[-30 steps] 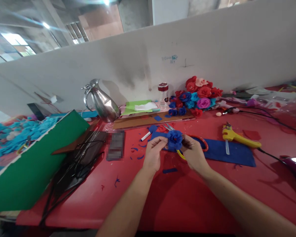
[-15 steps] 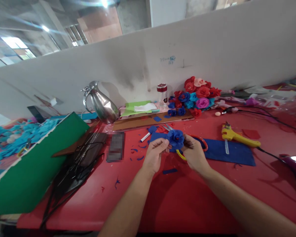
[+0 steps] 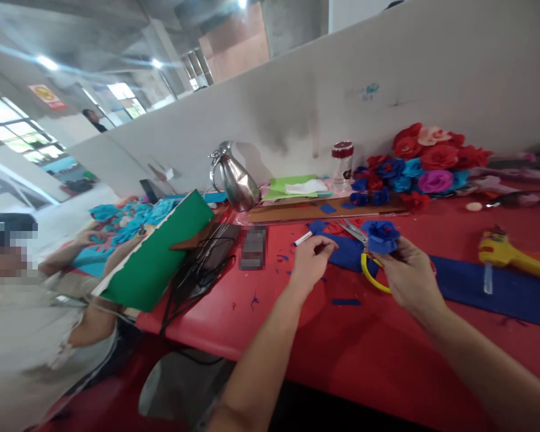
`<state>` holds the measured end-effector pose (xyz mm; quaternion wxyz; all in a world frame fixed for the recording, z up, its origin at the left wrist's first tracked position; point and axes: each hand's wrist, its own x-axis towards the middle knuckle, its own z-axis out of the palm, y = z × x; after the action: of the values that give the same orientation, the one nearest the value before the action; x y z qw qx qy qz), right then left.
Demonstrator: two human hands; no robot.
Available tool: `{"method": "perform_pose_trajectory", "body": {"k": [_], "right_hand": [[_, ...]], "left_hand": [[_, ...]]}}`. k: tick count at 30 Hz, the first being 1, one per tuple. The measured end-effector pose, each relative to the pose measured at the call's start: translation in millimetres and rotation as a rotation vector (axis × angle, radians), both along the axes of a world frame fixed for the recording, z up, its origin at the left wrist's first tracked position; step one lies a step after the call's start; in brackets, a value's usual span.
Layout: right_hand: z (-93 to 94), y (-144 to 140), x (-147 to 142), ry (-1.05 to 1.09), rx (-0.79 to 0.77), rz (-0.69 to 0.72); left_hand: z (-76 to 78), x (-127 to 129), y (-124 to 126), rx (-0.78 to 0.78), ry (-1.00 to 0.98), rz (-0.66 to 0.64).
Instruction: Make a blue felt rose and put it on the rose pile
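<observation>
A blue artificial flower (image 3: 381,237) is held up in my right hand (image 3: 411,277), its fingers closed around the base. To the left, apart from the flower, my left hand (image 3: 312,259) has its fingertips pinched together; whatever they hold, if anything, is too small to make out. Scissors (image 3: 369,275) with a yellow handle lie between my hands, blades pointing away and partly behind the flower. Under them stretches a blue strip of material (image 3: 461,282), which continues to the right. A white marker (image 3: 303,238) and a blue scrap (image 3: 317,227) lie just beyond my left hand.
A yellow glue gun (image 3: 504,252) rests at the right. Finished flowers (image 3: 438,157) are heaped by the wall, beside a glass jar (image 3: 342,165) and a steel jug (image 3: 236,183). A phone (image 3: 253,247) and green board (image 3: 162,258) lie left, where a co-worker (image 3: 40,324) sits.
My hands have moved apart: the left has let go of the flower, which stays in my right hand. The view has swung left, bringing the co-worker into sight.
</observation>
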<state>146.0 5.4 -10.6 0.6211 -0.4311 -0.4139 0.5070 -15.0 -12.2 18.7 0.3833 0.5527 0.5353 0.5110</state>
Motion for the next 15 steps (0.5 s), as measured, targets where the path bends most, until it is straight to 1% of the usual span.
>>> {"method": "perform_pose_trajectory", "body": {"k": [1,2,3,4,6,8,9,10,12,15], "right_hand": [[0.4,0,0,0.025,-0.007,-0.001],[1.1,0,0,0.048,-0.011,-0.003],[1.9,0,0,0.064,-0.013,-0.005],[2.7,0,0,0.071,-0.016,-0.005],[3.7,-1,-1,0.066,-0.020,-0.003],[3.5,-1,-2,0.046,-0.015,0.001],[3.0,-2,-3,0.035,-0.011,0.005],[2.2,-2,-4,0.026,-0.007,0.013],[-0.2,-3,-6,0.014,-0.002,0.030],[-4.7,-1,-6,-0.005,-0.002,0.032]], "left_hand": [[2.5,-6,-8,0.037,0.087,-0.031],[3.4,-14,-18,0.087,0.193,-0.028],[2.2,-24,-30,0.139,0.322,0.016],[-1.0,-36,-43,0.176,0.460,0.088],[-12.8,-65,-70,0.175,0.726,0.257],[-27.5,-96,-92,0.085,0.910,0.464],[-34.5,-110,-99,0.032,0.984,0.540],[-40.5,-121,-104,-0.011,1.036,0.584],[-48.9,-135,-105,-0.057,1.077,0.597],[-52.6,-136,-99,-0.084,1.160,0.584]]}}
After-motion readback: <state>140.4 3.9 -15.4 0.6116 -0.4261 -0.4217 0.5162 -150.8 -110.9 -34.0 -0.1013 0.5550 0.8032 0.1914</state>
